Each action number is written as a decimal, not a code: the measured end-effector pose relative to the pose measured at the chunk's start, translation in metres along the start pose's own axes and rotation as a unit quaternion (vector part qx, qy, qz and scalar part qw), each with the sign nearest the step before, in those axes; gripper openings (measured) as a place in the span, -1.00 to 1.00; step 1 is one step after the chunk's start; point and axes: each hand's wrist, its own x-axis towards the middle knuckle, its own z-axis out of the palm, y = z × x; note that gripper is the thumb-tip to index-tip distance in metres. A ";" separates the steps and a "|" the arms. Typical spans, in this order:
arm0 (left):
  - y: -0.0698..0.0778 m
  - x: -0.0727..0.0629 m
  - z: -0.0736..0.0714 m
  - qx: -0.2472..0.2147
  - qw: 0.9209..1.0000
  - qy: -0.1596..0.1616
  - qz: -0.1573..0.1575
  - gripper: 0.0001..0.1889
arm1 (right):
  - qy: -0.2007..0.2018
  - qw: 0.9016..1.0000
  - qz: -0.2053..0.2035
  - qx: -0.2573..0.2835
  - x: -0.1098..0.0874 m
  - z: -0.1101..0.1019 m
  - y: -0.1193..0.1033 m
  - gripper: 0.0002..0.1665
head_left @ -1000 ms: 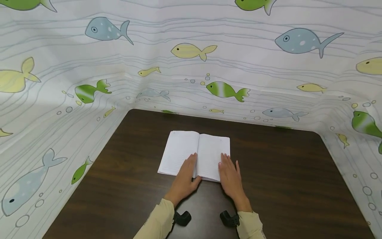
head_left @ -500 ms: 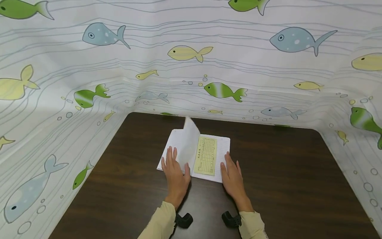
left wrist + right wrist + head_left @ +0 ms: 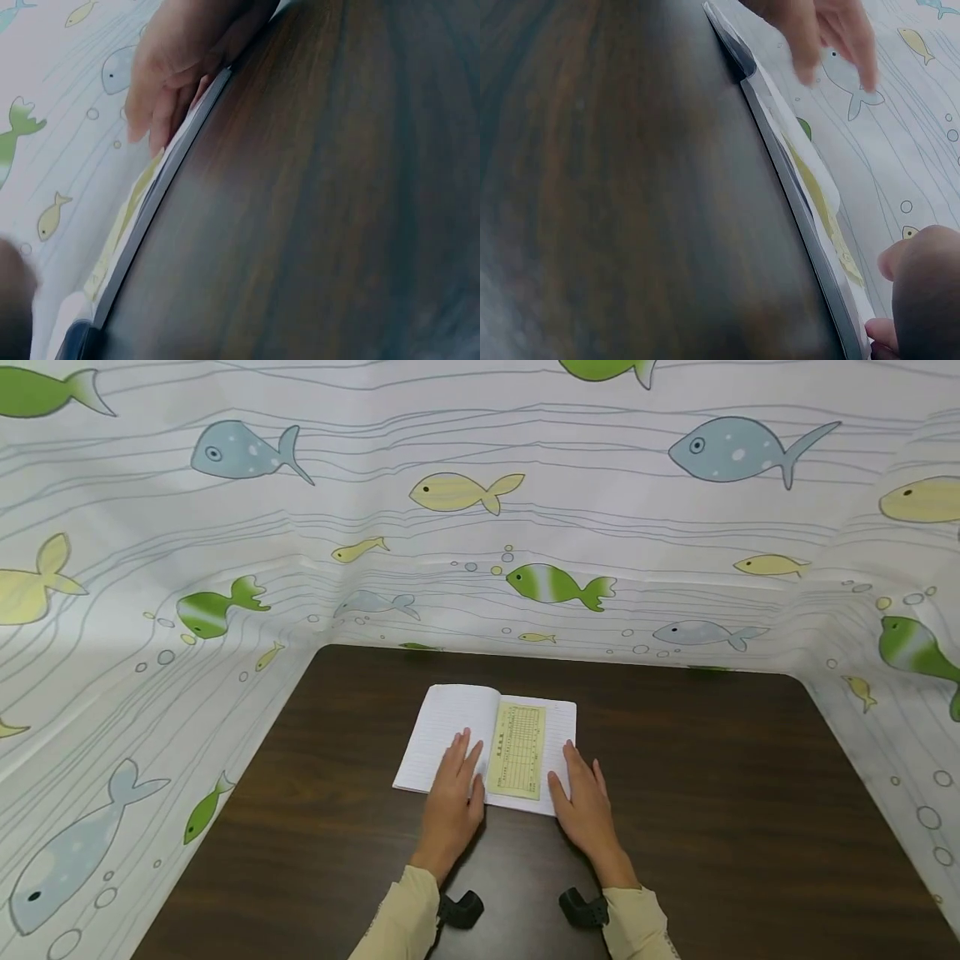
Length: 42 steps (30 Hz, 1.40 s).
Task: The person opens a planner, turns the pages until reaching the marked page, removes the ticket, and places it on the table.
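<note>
A white notebook of lined paper (image 3: 446, 718) lay spread flat on the dark brown wood-grain worktop (image 3: 712, 793). The person's left hand (image 3: 452, 806) extended over the notebook's lower left page near the centre fold, fingers fairly straight and slightly spread; its grip was loose and held nothing, though whether it touched the paper could not be told. The right hand (image 3: 588, 806) lay along the notebook's right edge, fingers extended, its grip likewise loose and holding nothing. A pale yellow rectangular printed paper slip (image 3: 516, 752) lay on the notebook's right page, beside the fold. Half a second earlier, a page stood raised mid-turn; now it lay flat on the notebook's left side, and the left hand had shifted towards the fold.
</note>
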 end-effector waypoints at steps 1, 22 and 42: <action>0.001 -0.001 0.001 -0.012 0.999 -0.036 0.003 -0.44 | -0.001 1.000 0.000 0.000 0.000 0.000 0.000 -0.24; 0.024 -0.014 0.002 0.026 0.978 -0.207 -0.018 -0.23 | 0.001 0.997 0.046 0.061 0.003 0.002 -0.003 -0.15; 0.024 -0.016 0.005 0.044 0.977 -0.207 -0.006 -0.28 | 0.052 0.987 0.027 0.153 0.004 0.010 -0.006 -0.06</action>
